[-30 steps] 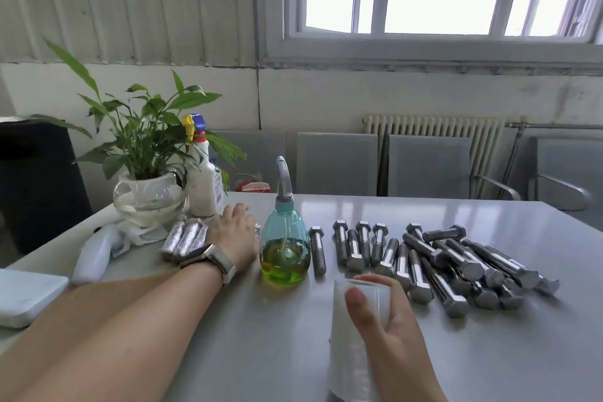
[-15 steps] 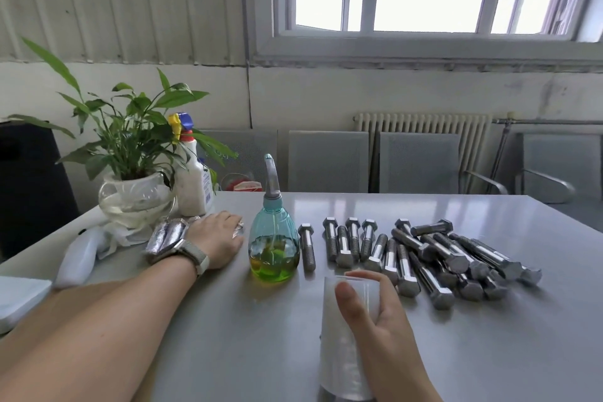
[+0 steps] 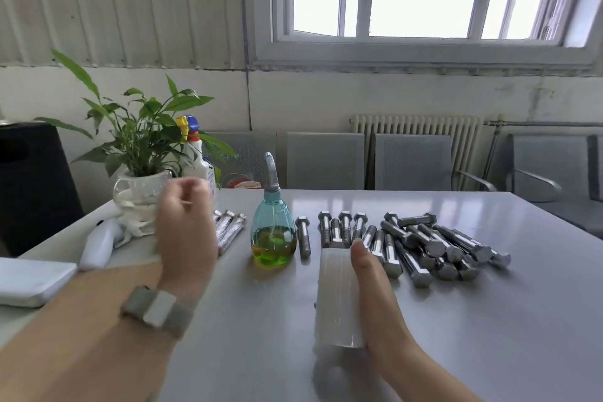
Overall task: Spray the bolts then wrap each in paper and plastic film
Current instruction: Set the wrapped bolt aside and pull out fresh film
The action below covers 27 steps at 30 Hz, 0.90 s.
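The right hand [image 3: 375,297] has its fingers [image 3: 359,248] curled round a roll of plastic film [image 3: 337,297], holding it just above the surface [image 3: 489,320]. The left hand [image 3: 186,232] hangs in the air with its fingers loosely curled; it is blurred, and I cannot tell whether they pinch anything.

The risk I see sits right beyond the right thumb. The bare bolts [image 3: 421,245] lie touching and overlapping in a loose heap, some just beside the far end of the roll. If the roll swings or drops, it could nudge that heap and send the round shanks rolling across the smooth surface. The spray bottle [image 3: 273,232] stands upright between the two hands, with one bolt lying just beside it. A careless sweep of the left hand toward it could tip it, since its neck is tall and narrow.

The bolts look like plain bright steel with hex heads and threaded ends. Three wrapped bolts [image 3: 228,232] lie just right of the left hand, silvery and crinkled.
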Each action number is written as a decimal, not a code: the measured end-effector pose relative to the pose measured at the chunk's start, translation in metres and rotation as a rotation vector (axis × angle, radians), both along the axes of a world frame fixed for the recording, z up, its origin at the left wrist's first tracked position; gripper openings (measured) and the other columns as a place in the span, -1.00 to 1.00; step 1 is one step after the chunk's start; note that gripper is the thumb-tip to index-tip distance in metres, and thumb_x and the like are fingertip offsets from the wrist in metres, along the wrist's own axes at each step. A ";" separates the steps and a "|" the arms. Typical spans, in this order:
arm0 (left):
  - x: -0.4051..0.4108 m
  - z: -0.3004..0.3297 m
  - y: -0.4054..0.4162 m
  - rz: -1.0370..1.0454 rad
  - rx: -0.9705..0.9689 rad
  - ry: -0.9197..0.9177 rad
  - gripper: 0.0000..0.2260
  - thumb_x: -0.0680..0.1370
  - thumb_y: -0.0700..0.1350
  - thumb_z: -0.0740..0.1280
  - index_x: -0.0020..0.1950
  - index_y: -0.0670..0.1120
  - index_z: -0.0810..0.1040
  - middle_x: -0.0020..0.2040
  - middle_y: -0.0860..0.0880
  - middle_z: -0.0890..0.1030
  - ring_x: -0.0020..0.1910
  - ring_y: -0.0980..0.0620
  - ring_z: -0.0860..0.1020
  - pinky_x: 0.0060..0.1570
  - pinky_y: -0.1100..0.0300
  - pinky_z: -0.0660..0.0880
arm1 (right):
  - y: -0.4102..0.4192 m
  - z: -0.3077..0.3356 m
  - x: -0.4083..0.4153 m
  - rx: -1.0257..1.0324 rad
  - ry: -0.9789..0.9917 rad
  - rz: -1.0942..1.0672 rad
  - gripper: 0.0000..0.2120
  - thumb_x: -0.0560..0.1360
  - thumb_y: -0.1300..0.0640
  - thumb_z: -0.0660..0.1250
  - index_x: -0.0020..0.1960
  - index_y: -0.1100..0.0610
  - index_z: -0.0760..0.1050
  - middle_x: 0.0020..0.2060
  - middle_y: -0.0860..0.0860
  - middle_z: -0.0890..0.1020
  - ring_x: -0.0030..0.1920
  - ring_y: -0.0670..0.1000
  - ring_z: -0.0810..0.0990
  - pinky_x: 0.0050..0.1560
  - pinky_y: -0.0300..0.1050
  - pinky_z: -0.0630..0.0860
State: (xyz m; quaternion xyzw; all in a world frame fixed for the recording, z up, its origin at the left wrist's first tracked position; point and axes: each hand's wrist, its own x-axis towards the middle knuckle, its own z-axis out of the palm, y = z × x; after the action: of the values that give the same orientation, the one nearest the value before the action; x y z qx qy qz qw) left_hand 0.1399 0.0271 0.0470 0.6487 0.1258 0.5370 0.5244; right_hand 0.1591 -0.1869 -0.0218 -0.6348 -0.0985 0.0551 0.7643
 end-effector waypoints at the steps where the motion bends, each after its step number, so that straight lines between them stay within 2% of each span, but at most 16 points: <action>1: -0.009 -0.006 -0.018 -0.138 0.071 0.101 -0.88 0.55 -0.03 0.28 -0.15 -0.01 0.54 -0.38 0.09 0.57 -0.39 0.13 0.48 -0.31 0.22 0.42 | 0.000 0.001 -0.001 0.005 -0.015 0.000 -0.44 0.22 -0.53 0.26 -0.13 -0.07 0.51 -0.17 0.19 0.57 -0.03 0.40 0.61 -0.03 0.42 0.54; 3: -0.019 -0.025 -0.049 -0.327 0.222 0.300 -0.87 0.56 -0.10 0.35 -0.19 0.02 0.60 -0.34 0.12 0.63 -0.36 0.19 0.54 -0.30 0.34 0.44 | -0.001 0.002 -0.003 0.016 -0.047 -0.020 -0.52 0.27 -0.49 0.28 -0.14 -0.09 0.52 -0.21 0.16 0.58 -0.14 0.28 0.62 -0.11 0.40 0.56; 5: -0.024 -0.041 -0.065 -0.367 0.330 0.399 -0.86 0.55 -0.13 0.37 -0.18 0.04 0.65 -0.24 0.11 0.64 -0.22 0.20 0.58 -0.17 0.35 0.46 | -0.001 0.002 -0.003 -0.012 -0.114 -0.050 -0.54 0.28 -0.50 0.26 -0.14 -0.14 0.52 -0.26 0.07 0.62 -0.20 0.14 0.62 -0.16 0.26 0.61; 8: -0.025 -0.055 -0.070 -0.447 0.397 0.425 -0.86 0.57 -0.16 0.34 -0.03 -0.01 0.71 0.00 0.17 0.61 0.01 0.28 0.56 0.02 0.44 0.43 | 0.000 0.000 -0.002 -0.091 -0.237 -0.052 -0.58 0.25 -0.53 0.24 -0.12 -0.25 0.49 -0.29 -0.09 0.65 -0.27 -0.06 0.64 -0.27 -0.05 0.59; 10: -0.027 -0.059 -0.070 -0.472 0.432 0.416 -0.84 0.57 -0.15 0.34 0.03 -0.02 0.72 0.05 0.20 0.60 0.06 0.33 0.53 0.02 0.51 0.38 | 0.001 -0.003 -0.001 -0.130 -0.281 -0.038 -0.62 0.25 -0.51 0.24 -0.11 -0.29 0.47 -0.23 -0.10 0.67 -0.25 -0.04 0.66 -0.26 -0.07 0.61; 12: -0.028 -0.061 -0.071 -0.461 0.440 0.411 -0.85 0.56 -0.12 0.36 0.01 0.01 0.72 0.03 0.22 0.60 0.03 0.33 0.53 -0.04 0.54 0.38 | 0.002 -0.007 0.001 -0.161 -0.321 -0.043 -0.61 0.26 -0.52 0.23 -0.07 -0.31 0.45 -0.18 -0.08 0.68 -0.21 -0.02 0.68 -0.24 -0.06 0.64; 16: -0.030 -0.063 -0.068 -0.447 0.427 0.416 -0.93 0.50 -0.08 0.43 -0.12 0.04 0.73 -0.05 0.24 0.61 -0.11 0.22 0.58 -0.15 0.42 0.47 | 0.002 -0.009 0.002 -0.203 -0.383 -0.075 -0.57 0.27 -0.55 0.20 -0.01 -0.32 0.43 -0.15 -0.15 0.66 -0.20 -0.07 0.67 -0.23 -0.07 0.64; 19: -0.031 -0.062 -0.068 -0.452 0.428 0.412 -0.95 0.47 -0.08 0.47 -0.18 0.04 0.72 -0.10 0.23 0.62 -0.18 0.19 0.60 -0.13 0.21 0.55 | 0.002 -0.010 0.002 -0.227 -0.399 -0.083 -0.57 0.29 -0.54 0.20 0.01 -0.31 0.42 -0.14 -0.16 0.66 -0.19 -0.07 0.67 -0.21 -0.05 0.65; 22: -0.034 -0.060 -0.069 -0.430 0.432 0.423 -0.94 0.44 -0.06 0.48 -0.23 0.05 0.70 -0.16 0.23 0.62 -0.21 0.16 0.60 -0.14 0.07 0.57 | 0.000 -0.011 0.003 -0.263 -0.415 -0.111 -0.58 0.30 -0.54 0.17 0.01 -0.33 0.41 -0.12 -0.22 0.65 -0.17 -0.13 0.65 -0.22 -0.17 0.61; 24: -0.035 -0.060 -0.070 -0.419 0.454 0.438 -0.93 0.43 -0.05 0.48 -0.26 0.07 0.67 -0.19 0.21 0.61 -0.23 0.16 0.59 -0.16 0.05 0.57 | 0.000 -0.010 0.004 -0.261 -0.398 -0.111 -0.59 0.28 -0.55 0.15 -0.01 -0.35 0.42 -0.15 -0.23 0.64 -0.19 -0.17 0.64 -0.26 -0.26 0.57; 27: -0.037 -0.061 -0.069 -0.397 0.486 0.478 -0.92 0.45 -0.03 0.44 -0.25 0.10 0.64 -0.20 0.19 0.60 -0.23 0.18 0.57 -0.14 0.06 0.55 | 0.000 -0.009 0.007 -0.142 -0.289 -0.080 -0.53 0.29 -0.54 0.22 -0.02 -0.24 0.47 -0.23 -0.13 0.66 -0.22 -0.09 0.65 -0.26 -0.17 0.59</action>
State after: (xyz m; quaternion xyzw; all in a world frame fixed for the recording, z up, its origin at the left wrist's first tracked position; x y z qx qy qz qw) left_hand 0.1031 -0.0423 -0.0138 0.8724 -0.0145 0.2731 0.4052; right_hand 0.1657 -0.1868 -0.0310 -0.6920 -0.1778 -0.0606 0.6970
